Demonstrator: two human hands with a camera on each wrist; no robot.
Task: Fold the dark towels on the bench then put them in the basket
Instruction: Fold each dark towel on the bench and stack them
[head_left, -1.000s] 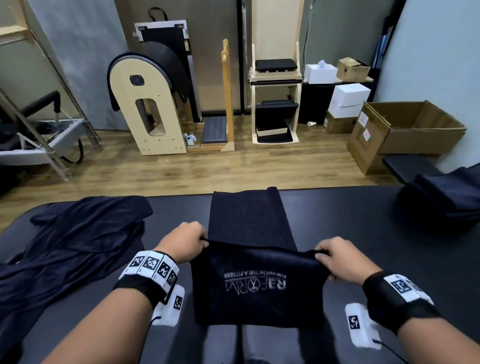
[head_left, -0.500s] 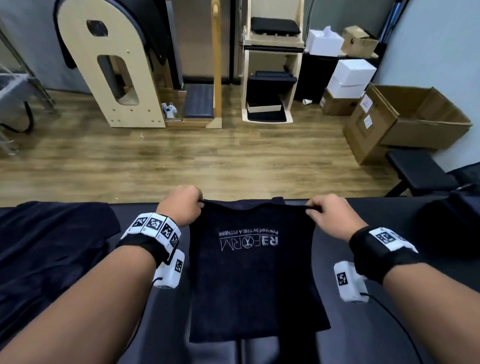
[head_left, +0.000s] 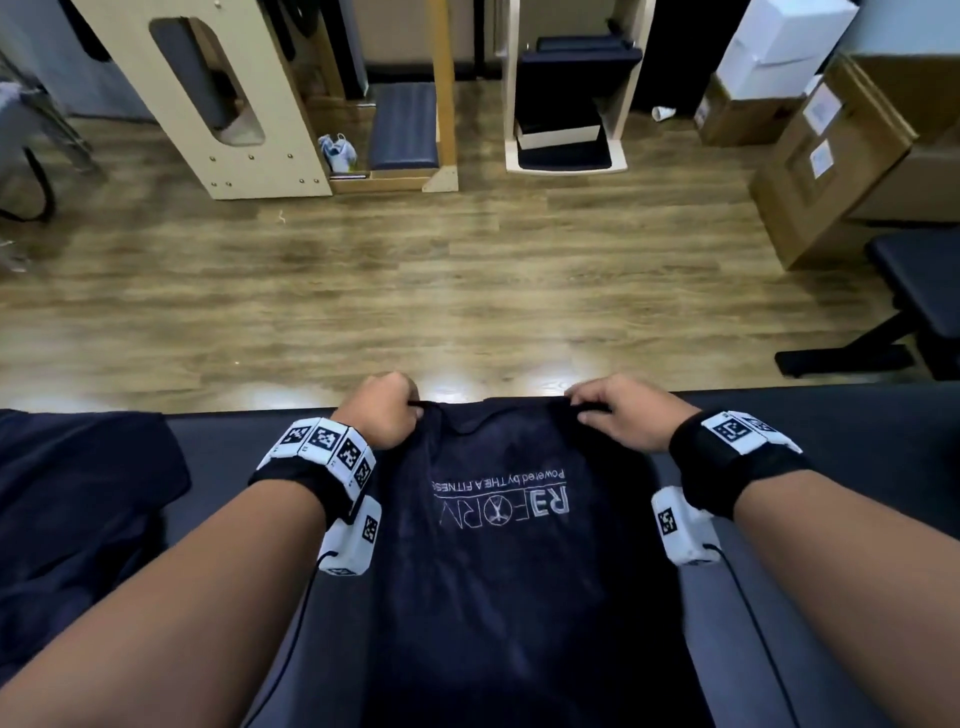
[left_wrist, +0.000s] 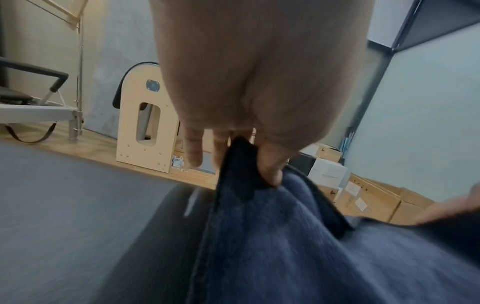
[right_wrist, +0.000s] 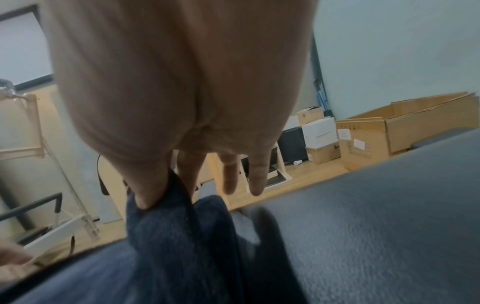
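A dark navy towel with a white REFORM logo lies lengthwise on the black padded bench, its folded-over end at the bench's far edge. My left hand pinches the towel's far left corner, thumb against fingers on the cloth. My right hand pinches the far right corner, its other fingers hanging straight. A second dark towel lies crumpled on the bench to the left. No basket is in view.
Beyond the bench is a wooden floor with a pale wooden arch-shaped apparatus, a wooden stand with black pads, cardboard boxes at right and a black stool.
Both hands carried the towel's near end away from me and over the rest, up to the bench's far edge. The towel now lies doubled, logo up. The head view tilted down.
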